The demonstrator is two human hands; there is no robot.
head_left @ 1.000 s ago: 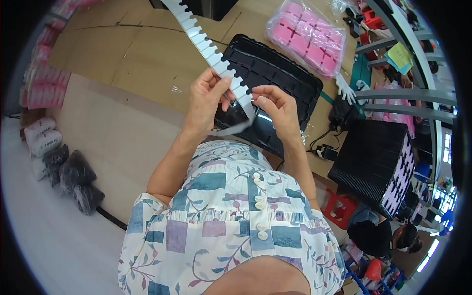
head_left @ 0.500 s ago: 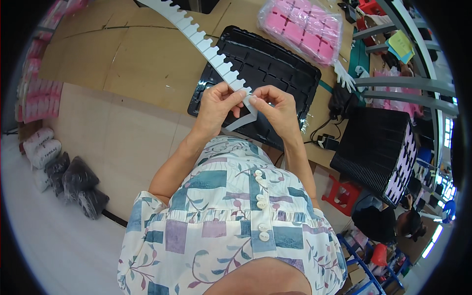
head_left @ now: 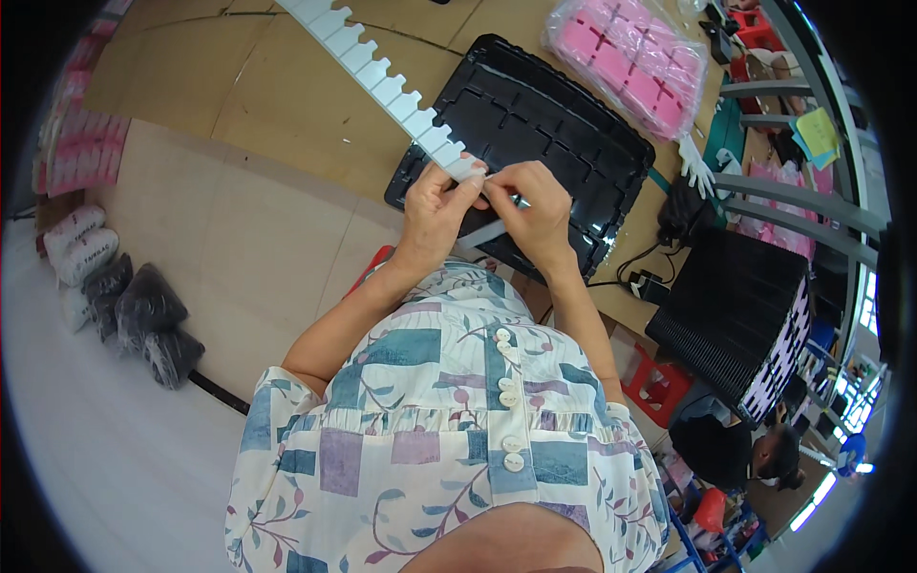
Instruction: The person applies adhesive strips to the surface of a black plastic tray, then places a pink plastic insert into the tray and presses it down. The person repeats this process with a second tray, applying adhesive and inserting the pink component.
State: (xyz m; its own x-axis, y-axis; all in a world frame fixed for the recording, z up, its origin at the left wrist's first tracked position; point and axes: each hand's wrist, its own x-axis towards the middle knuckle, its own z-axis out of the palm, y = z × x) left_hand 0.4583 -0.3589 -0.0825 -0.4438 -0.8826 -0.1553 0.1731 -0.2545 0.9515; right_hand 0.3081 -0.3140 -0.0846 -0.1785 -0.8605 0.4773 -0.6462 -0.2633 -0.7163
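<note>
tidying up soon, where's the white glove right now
In the head view, the white glove lies toward the right, right of the black plastic tray, just below the clear bag of pink pieces.

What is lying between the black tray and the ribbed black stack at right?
In the head view, between the black tray and the stack, there are a dark bundle, a black cable and a small black box.

The notched strip (head_left: 385, 91) looks smooth, matt and white, like plastic or card; the tray (head_left: 544, 124) is glossy black plastic. Shiny crinkled film (head_left: 690, 57) wraps matt pink blocks (head_left: 635, 67). The desk (head_left: 287, 105) has a dull, cardboard-like top; the stool (head_left: 676, 387) is smooth red plastic.
</note>
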